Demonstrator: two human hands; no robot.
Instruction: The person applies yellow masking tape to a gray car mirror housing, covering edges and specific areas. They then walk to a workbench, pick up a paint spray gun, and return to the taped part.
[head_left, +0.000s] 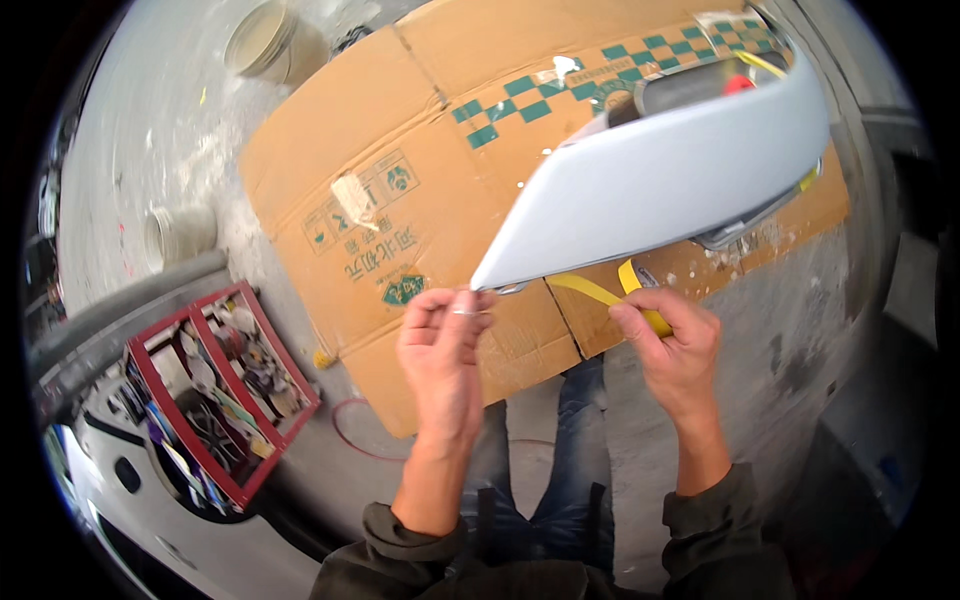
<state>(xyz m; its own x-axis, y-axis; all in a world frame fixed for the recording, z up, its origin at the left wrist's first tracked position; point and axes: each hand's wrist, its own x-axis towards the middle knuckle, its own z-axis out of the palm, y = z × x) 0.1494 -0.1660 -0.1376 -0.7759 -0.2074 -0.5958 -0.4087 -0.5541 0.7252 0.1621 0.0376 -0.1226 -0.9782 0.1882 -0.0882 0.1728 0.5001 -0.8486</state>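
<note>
A pale grey, smooth car body part point(670, 185), tapering to a point at its near left end, spans the right half of the view. Pinched fingers of my left hand point(445, 335) close on that pointed tip. My right hand point(675, 345) grips a roll of yellow masking tape point(629, 276), its thumb and forefinger pressed together. From the roll a yellow strip point(585, 289) stretches left toward the part's lower edge. More yellow tape shows at the part's far right. Its underside is mostly hidden, and I cannot tell what supports it.
Flattened cardboard point(330, 130) with green print lies beneath the part on the grey floor. At left stands a red-framed rack point(205, 312) full of tools and loose items, close to a white car point(140, 500). Two pale buckets point(262, 38) point(180, 235) sit at the far left.
</note>
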